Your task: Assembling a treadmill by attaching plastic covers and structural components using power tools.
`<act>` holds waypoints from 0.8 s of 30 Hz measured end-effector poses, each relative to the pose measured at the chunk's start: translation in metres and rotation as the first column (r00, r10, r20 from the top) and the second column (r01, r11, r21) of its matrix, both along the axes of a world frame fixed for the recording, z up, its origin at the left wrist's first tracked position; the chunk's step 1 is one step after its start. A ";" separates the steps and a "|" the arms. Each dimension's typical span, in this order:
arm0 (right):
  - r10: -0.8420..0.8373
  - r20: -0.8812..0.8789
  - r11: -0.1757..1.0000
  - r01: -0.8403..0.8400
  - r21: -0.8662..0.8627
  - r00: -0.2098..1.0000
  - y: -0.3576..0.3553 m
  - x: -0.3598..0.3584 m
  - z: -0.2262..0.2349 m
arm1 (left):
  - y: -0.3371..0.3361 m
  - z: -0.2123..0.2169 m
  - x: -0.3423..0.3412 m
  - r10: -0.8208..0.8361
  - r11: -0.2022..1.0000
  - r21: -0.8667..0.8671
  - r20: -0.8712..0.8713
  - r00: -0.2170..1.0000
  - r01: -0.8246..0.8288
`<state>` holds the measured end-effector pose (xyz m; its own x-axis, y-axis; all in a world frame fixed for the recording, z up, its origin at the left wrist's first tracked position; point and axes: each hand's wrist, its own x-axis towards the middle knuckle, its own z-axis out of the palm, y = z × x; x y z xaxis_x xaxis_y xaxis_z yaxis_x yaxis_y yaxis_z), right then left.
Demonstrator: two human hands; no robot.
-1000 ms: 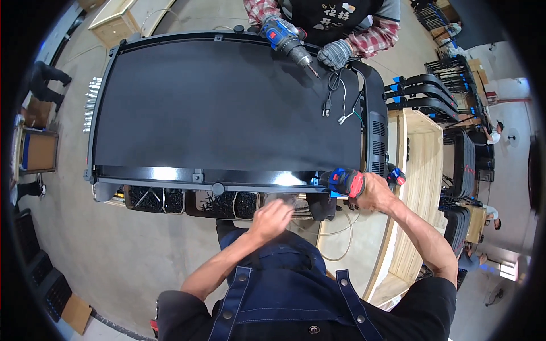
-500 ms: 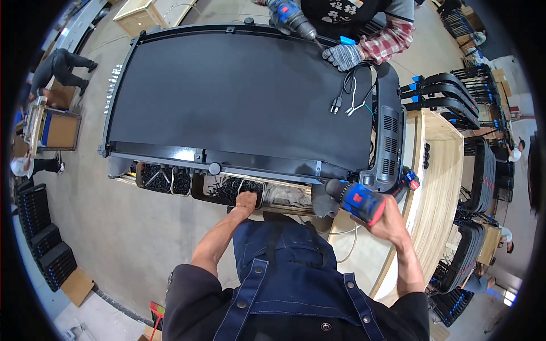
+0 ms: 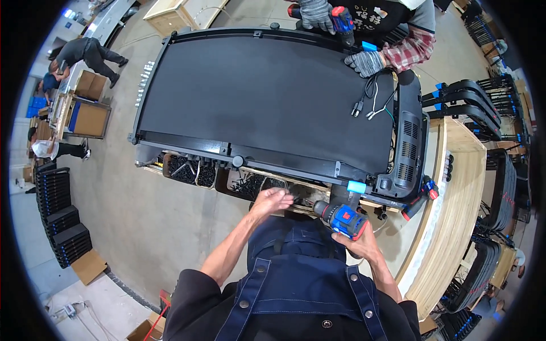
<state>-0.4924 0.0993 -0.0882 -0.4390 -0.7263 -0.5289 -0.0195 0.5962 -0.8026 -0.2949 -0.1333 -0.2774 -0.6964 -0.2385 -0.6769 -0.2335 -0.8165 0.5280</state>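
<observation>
Your right grip [image 3: 364, 243] is clamping the blue drill [image 3: 346, 219] just below the black deck [image 3: 261, 102]; its chuck [image 3: 321, 208] is pointing leftward, toward your left grip [image 3: 272, 203], where blur is hiding whether you're pinching anything.

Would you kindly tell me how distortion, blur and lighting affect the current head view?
Head view, distortion: black fills the corners, and the wooden crate bows near the rim; head view, blur: the left hand has smeared fingertips, while the blue drill in the right hand looks clearer; head view, lighting: fairly even, without strong glare on the black belt.
</observation>
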 end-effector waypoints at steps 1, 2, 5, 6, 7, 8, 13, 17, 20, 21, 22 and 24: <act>0.010 0.022 0.999 -0.009 -0.044 1.000 -0.004 0.002 -0.001 | 0.006 0.020 -0.002 0.087 0.989 0.126 -0.092 0.992 -0.075; 0.017 0.041 0.996 -0.013 -0.088 0.999 -0.006 0.002 -0.003 | 0.011 0.043 -0.009 0.146 0.969 0.214 -0.100 0.984 -0.122; 0.036 0.070 0.987 -0.025 -0.159 0.997 -0.008 0.003 -0.016 | 0.026 0.078 -0.021 0.263 0.914 0.353 -0.139 0.955 -0.200; 0.044 0.070 0.980 -0.029 -0.196 0.997 -0.008 0.003 -0.017 | 0.028 0.083 -0.025 0.261 0.916 0.349 -0.141 0.955 -0.198; 0.040 0.069 0.979 -0.026 -0.200 0.997 -0.008 0.003 -0.017 | 0.030 0.086 -0.028 0.297 0.891 0.399 -0.158 0.942 -0.215; 0.022 0.053 0.975 -0.009 -0.224 0.998 -0.008 0.003 -0.018 | 0.031 0.089 -0.031 0.335 0.864 0.448 -0.171 0.926 -0.230; 0.028 -0.025 0.978 -0.033 -0.208 0.999 -0.002 0.000 -0.017 | 0.037 0.103 -0.043 0.343 0.858 0.449 -0.135 0.930 -0.251; 0.030 -0.058 0.989 -0.038 -0.145 0.998 -0.001 0.000 -0.008 | 0.043 0.105 -0.056 0.314 0.924 0.268 -0.131 0.940 -0.272; 0.043 -0.128 0.994 -0.056 -0.098 0.991 0.005 -0.001 -0.007 | 0.041 0.106 -0.062 0.229 0.964 0.164 -0.122 0.966 -0.208; -0.002 -0.081 0.996 -0.005 -0.086 0.997 0.006 -0.001 -0.003 | 0.039 0.108 -0.064 0.171 0.981 0.112 -0.090 0.981 -0.161; -0.048 -0.035 0.996 0.045 -0.072 0.998 0.006 0.001 0.000 | 0.039 0.109 -0.067 0.115 0.992 0.063 -0.056 0.992 -0.111; -0.112 -0.040 0.992 0.109 -0.055 0.993 0.011 0.003 0.003 | 0.038 0.118 -0.078 0.086 0.994 0.062 -0.021 0.996 -0.085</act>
